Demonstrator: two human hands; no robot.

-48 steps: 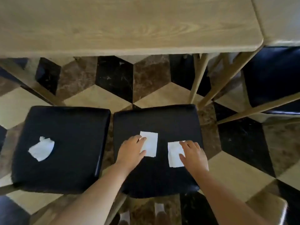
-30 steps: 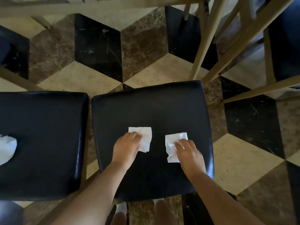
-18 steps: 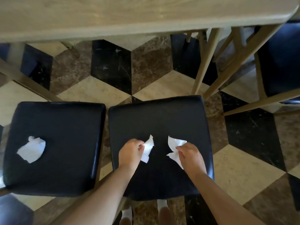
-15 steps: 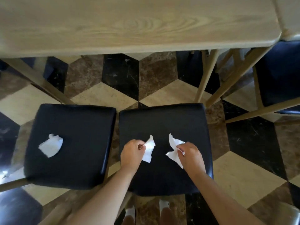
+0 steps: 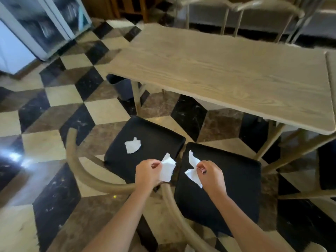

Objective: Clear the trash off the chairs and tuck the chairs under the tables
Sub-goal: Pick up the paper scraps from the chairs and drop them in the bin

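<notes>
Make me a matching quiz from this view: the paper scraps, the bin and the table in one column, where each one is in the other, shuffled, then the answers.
Things:
1. crumpled paper
2. paper in the left hand
3. paper in the right hand
4. dark bin

Places:
A. on the floor by the table corner
B. pinched above the right chair seat
C. lying on the left chair seat
D. pinched over the gap between the two seats

Pairs: 1-C, 2-D, 3-B, 4-A
</notes>
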